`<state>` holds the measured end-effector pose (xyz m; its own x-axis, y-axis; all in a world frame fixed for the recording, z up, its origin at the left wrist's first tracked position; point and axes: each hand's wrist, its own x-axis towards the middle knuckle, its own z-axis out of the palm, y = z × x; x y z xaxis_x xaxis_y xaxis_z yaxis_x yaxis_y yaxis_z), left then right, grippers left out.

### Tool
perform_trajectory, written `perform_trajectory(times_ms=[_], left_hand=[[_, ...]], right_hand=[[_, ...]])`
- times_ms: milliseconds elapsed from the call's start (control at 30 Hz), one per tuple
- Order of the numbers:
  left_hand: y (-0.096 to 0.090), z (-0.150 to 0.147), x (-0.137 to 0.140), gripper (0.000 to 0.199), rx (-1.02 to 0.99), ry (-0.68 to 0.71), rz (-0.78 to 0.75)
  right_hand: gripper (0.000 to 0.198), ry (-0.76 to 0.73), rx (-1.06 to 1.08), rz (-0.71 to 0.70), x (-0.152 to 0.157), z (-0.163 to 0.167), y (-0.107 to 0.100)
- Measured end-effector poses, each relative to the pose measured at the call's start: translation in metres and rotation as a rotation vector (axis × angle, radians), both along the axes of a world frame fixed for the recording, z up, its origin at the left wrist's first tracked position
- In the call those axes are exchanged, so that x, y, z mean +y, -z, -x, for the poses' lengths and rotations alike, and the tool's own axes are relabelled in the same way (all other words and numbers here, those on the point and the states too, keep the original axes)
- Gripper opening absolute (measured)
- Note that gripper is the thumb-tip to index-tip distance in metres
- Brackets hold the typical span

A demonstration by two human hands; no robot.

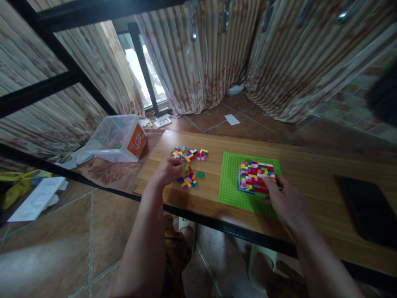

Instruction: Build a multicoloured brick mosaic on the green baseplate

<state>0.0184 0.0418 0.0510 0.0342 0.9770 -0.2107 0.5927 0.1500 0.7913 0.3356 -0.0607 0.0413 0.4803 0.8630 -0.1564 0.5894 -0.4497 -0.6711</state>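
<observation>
A block built of many-coloured toy bricks (256, 176) stands on a green studded baseplate (228, 190). My right hand (287, 198) grips its right end, thumb over the top and fingers round the far corner. To the left, my left hand (169, 170) is over the table with its fingertips pinched together; whether a brick is between them is too small to tell. Just beside those fingertips lie loose bricks (189, 181), with a light green one closest. A second pile of loose bricks (186, 154) is spread farther back, beyond the hand.
The narrow wooden table (211, 165) has a dark front edge. On its right lies a dark flat device (366, 211). A clear plastic box (114, 128) with an orange label is beyond the left end. Black metal bars (68, 78) cross the upper left, before striped curtains (192, 54).
</observation>
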Motion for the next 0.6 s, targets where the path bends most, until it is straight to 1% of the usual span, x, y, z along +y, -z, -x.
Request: perform_trajectory(times_ms=[100, 167, 267, 367, 533, 600], left_hand=[[0.001, 0.002, 0.001, 0.025, 0.066, -0.029, -0.044], [-0.001, 0.006, 0.000, 0.024, 0.098, -0.019, -0.056], [-0.006, 0.015, -0.006, 0.019, 0.124, 0.059, -0.044], [-0.007, 0.022, -0.012, 0.018, 0.148, 0.121, 0.016], [-0.003, 0.023, -0.014, 0.008, 0.225, 0.226, 0.046], [-0.001, 0.021, -0.014, 0.007, 0.256, 0.225, 0.040]], right_hand=[[0.054, -0.003, -0.003, 0.017, 0.000, -0.001, 0.001], [0.055, -0.009, -0.002, 0.017, 0.000, -0.002, 0.003], [0.056, -0.017, -0.026, 0.004, 0.000, -0.003, 0.004], [0.057, -0.025, -0.050, -0.010, 0.000, -0.004, 0.005], [0.057, -0.019, -0.053, 0.000, 0.001, -0.004, 0.004], [0.056, -0.021, -0.043, -0.002, 0.000, -0.003, 0.003]])
